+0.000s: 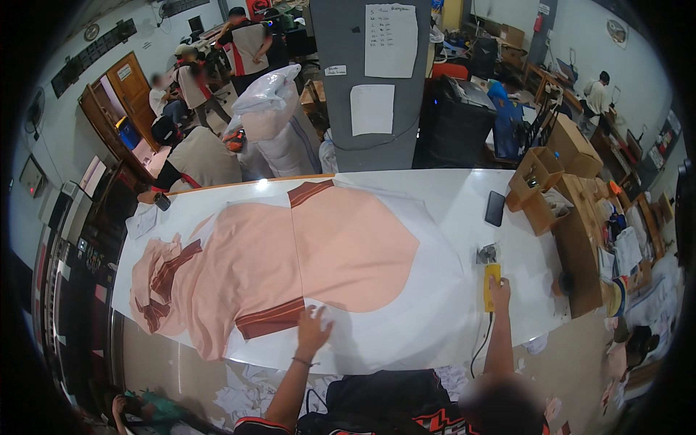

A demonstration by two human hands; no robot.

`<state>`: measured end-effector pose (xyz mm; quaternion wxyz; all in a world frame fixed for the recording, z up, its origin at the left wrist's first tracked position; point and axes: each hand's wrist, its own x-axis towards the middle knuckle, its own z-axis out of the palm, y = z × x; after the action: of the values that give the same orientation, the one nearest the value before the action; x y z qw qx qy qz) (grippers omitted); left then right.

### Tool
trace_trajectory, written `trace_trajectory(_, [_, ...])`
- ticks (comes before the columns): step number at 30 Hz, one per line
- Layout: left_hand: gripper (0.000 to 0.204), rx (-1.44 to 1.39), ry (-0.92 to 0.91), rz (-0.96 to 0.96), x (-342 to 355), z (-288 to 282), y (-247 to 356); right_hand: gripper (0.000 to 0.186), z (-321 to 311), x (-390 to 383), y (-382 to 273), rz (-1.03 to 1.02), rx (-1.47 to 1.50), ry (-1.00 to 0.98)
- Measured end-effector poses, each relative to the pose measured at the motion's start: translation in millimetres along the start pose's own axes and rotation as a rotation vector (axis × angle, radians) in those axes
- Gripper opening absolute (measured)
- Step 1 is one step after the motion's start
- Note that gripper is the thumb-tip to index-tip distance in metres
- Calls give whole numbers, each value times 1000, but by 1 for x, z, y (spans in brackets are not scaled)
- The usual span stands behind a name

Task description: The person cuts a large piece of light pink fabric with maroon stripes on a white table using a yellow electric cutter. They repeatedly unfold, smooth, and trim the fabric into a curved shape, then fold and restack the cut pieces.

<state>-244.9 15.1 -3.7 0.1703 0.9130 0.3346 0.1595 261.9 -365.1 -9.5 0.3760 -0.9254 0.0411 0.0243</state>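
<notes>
Peach fabric pieces (351, 246) with dark-red striped bands (268, 317) lie over a white sheet (442, 268) on the worktable; the cloth at the left end is crumpled. My left hand (313, 330) touches the lower edge of the cloth beside the lower band, fingers apart. My right hand (499, 290) grips a yellow corded electric tool (493, 272) with a metal head, probably a cutter, at the right of the sheet. Its cord hangs over the front edge.
A phone (495, 208), cardboard boxes (533, 190) and papers (141, 221) sit on the white table (536, 290). Behind it stand a grey pillar (366, 152) and wrapped bundles (268, 123). Several co-workers (239, 47) are at the back and left. Scraps (246, 384) litter the floor.
</notes>
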Motion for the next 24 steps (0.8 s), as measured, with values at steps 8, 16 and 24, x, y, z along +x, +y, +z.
trace_trajectory(8, [68,284,-354,-36,-31,-29,38,52,11,32,37,34,146,-273])
trace_trajectory(16, [69,280,-655,-315,-74,-75,20,40,-3,11,24,54,179,-263])
trace_trajectory(24, [67,77,-211,-387,-30,-49,-20,51,-22,-52,-13,123,539,-635])
